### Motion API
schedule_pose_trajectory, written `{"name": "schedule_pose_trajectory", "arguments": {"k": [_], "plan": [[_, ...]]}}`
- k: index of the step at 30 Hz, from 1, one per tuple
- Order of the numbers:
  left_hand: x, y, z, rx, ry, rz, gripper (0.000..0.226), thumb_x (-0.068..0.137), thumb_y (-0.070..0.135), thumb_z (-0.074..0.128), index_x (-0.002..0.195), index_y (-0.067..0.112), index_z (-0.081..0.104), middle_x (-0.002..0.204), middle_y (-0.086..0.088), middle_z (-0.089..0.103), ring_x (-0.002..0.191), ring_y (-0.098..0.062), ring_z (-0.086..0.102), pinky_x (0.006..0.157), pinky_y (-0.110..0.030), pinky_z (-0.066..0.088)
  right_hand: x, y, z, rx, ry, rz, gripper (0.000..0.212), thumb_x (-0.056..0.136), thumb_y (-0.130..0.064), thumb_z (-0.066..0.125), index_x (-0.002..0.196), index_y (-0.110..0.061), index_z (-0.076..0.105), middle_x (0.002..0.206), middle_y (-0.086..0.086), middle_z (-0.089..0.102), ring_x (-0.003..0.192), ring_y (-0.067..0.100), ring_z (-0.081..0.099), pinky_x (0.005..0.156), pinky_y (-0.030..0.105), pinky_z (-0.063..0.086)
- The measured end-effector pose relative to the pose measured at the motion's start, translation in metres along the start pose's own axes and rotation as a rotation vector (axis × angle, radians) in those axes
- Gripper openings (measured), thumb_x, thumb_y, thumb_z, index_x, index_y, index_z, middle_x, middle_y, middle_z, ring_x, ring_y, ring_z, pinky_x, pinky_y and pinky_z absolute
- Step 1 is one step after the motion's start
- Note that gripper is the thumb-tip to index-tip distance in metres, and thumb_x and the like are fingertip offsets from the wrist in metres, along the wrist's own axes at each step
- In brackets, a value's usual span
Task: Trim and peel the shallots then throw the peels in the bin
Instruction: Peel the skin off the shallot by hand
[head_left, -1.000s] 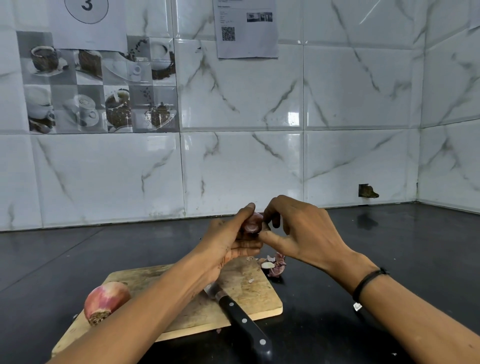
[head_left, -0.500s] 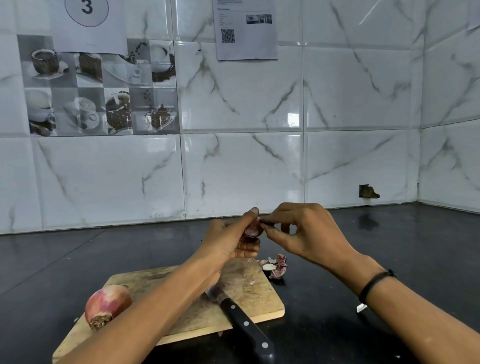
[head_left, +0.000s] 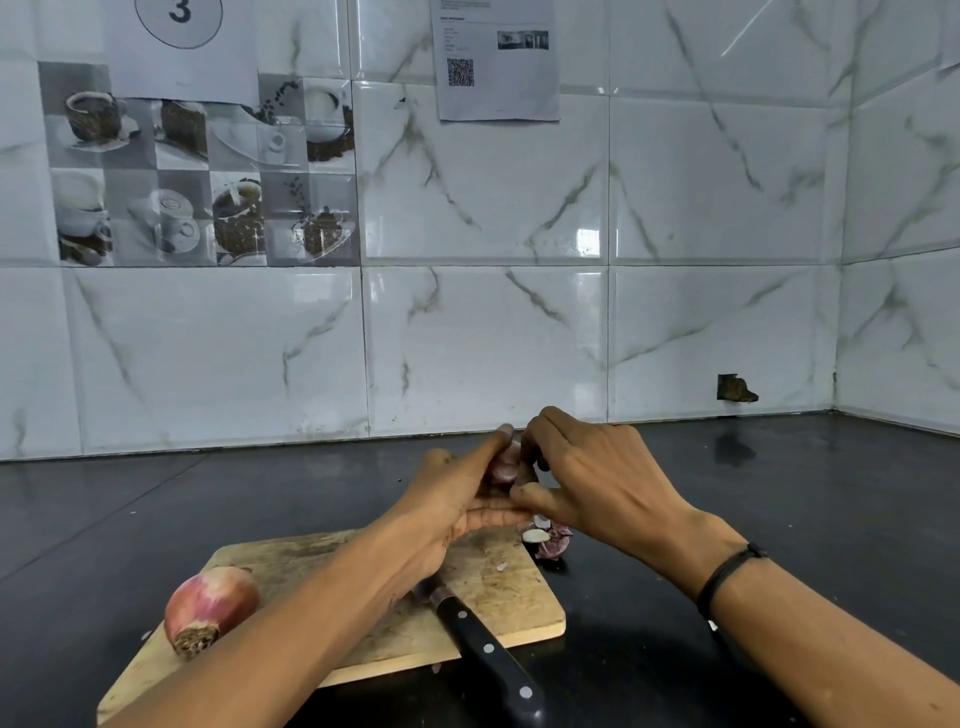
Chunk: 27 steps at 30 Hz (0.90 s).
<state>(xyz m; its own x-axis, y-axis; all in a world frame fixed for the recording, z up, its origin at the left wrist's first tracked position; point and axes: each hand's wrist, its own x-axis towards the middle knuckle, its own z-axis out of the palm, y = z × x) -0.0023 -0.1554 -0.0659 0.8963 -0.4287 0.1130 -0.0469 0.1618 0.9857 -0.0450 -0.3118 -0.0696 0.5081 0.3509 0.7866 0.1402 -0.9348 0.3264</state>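
Above the far edge of the cutting board (head_left: 498, 587), both hands meet around a small shallot (head_left: 505, 462), which is held in the air over the dark table (head_left: 779, 519). The left hand (head_left: 457, 499) has its grip clamped on the shallot, thumb along the top and fingers curled beneath it. The right hand (head_left: 597, 478) comes in from the other side, and its grip is also closed on the shallot, the fingertips and thumb pinching at its surface; whether they hold loose skin or the bulb itself cannot be told. A dark wristband (head_left: 727, 571) sits on the right wrist. A small heap of purple peels (head_left: 550, 540) with one pale trimmed end lies at the board's far right corner, partly on the table. A second shallot (head_left: 210, 608), larger and unpeeled, rests on the near left part of the board with its root end toward the camera. A black-handled knife (head_left: 483, 644) lies across the board's near right edge, its blade hidden under the left forearm and its handle jutting over the table. Behind, a printed sheet (head_left: 497, 62) with a square code hangs on the marbled wall tiles.
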Motion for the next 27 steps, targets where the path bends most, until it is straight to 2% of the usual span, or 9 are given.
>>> {"name": "schedule_pose_trajectory", "arguments": {"k": [3,7,14,17,21,25,27], "plan": [[0.003,0.003,-0.005,-0.034,0.018,-0.002,0.041,0.093,0.036,0.068,0.103,-0.003,0.073,0.083,-0.019,0.076,0.068,-0.024,0.075,0.057,-0.031,0.061,-0.002,0.000,0.000,0.052,-0.045,-0.065,0.053,0.084,-0.065,0.050,0.085,-0.013,0.058,0.077,-0.003,0.057,0.047,0.020,0.051,0.037,0.034,0.038],[0.003,0.002,-0.007,-0.022,0.007,-0.025,0.044,0.095,0.041,0.063,0.102,-0.002,0.071,0.087,-0.022,0.076,0.066,-0.024,0.074,0.056,-0.030,0.060,-0.004,0.004,-0.006,0.165,-0.140,-0.002,0.057,0.082,-0.069,0.040,0.091,-0.016,0.059,0.084,-0.005,0.059,0.062,0.019,0.057,0.051,0.033,0.043],[0.008,0.003,-0.007,-0.070,0.004,-0.047,0.045,0.098,0.042,0.055,0.091,-0.001,0.068,0.065,-0.012,0.068,0.050,-0.018,0.060,0.046,-0.025,0.052,-0.003,0.005,-0.014,0.270,-0.178,0.091,0.056,0.074,-0.071,0.037,0.091,-0.022,0.059,0.084,-0.011,0.057,0.070,0.013,0.055,0.060,0.030,0.045],[0.007,0.003,-0.007,-0.089,-0.020,-0.054,0.044,0.099,0.041,0.051,0.089,0.001,0.067,0.061,-0.010,0.062,0.045,-0.016,0.052,0.042,-0.022,0.045,-0.003,0.003,-0.016,0.291,-0.213,0.111,0.049,0.074,-0.066,0.041,0.089,-0.023,0.058,0.082,-0.012,0.055,0.070,0.012,0.054,0.059,0.027,0.041],[0.007,0.003,-0.007,-0.100,-0.041,-0.057,0.042,0.098,0.040,0.051,0.088,0.001,0.064,0.060,-0.008,0.059,0.044,-0.015,0.046,0.041,-0.021,0.040,-0.004,0.001,-0.018,0.297,-0.279,0.162,0.032,0.083,-0.052,0.062,0.089,-0.021,0.060,0.083,-0.009,0.059,0.075,0.014,0.056,0.064,0.030,0.044],[0.009,0.009,-0.012,-0.171,-0.043,-0.053,0.040,0.097,0.042,0.052,0.079,0.006,0.056,0.061,-0.009,0.057,0.044,-0.015,0.044,0.041,-0.021,0.039,-0.007,-0.001,-0.018,0.238,-0.443,0.129,0.035,0.086,-0.055,0.061,0.090,-0.021,0.061,0.085,-0.011,0.058,0.081,0.014,0.056,0.067,0.034,0.046],[0.009,0.011,-0.013,-0.173,-0.063,-0.047,0.039,0.096,0.043,0.053,0.084,0.006,0.055,0.063,-0.010,0.057,0.045,-0.016,0.046,0.041,-0.022,0.041,-0.008,-0.001,-0.017,0.270,-0.405,0.159,0.031,0.086,-0.054,0.060,0.088,-0.023,0.060,0.084,-0.010,0.061,0.078,0.012,0.057,0.064,0.033,0.045]]}}
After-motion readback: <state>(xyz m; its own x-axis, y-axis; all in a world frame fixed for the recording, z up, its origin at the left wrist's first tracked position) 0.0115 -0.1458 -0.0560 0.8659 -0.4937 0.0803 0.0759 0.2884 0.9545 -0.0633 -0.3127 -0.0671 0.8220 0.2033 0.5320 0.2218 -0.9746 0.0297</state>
